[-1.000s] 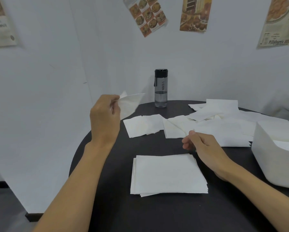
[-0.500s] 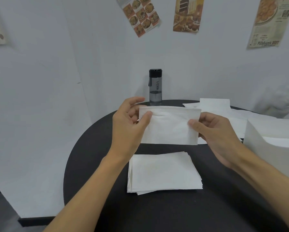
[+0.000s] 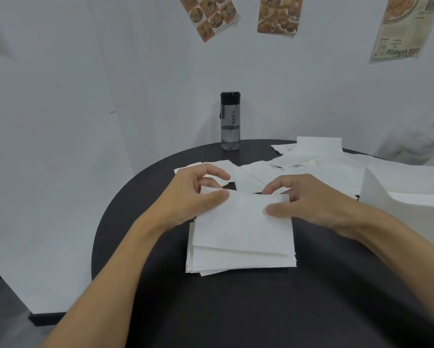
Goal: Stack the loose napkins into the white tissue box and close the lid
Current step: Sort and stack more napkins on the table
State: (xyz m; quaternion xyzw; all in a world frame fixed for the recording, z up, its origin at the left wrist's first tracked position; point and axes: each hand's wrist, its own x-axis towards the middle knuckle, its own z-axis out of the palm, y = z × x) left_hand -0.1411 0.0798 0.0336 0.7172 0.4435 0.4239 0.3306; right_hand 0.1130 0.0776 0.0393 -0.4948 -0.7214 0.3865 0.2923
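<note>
One napkin (image 3: 243, 222) lies across the top of the napkin stack (image 3: 241, 263) in the middle of the table, its near edge stopping short of the stack's near edge. You hold it at its far edge with both hands. Your left hand (image 3: 193, 197) pinches the far left corner, thumb on top and fingers curled behind it. Your right hand (image 3: 309, 202) grips the far right corner the same way, thumb pressed flat on the sheet and forefinger hooked over the edge. I cannot tell whether the far edge is lifted off the stack or resting on it.

The stack sits a little uneven, with several sheet edges showing along its left and near sides. Beyond your hands, the loose napkins (image 3: 311, 156) lie scattered and overlapping across the far right of the black round table (image 3: 236, 310). The white tissue box (image 3: 387, 204) stands at the right, just beside your right forearm and partly cut off by the frame. A water bottle (image 3: 230, 121) with a black cap stands upright at the table's far edge, against the white wall. Food posters (image 3: 278, 15) hang on that wall above.
</note>
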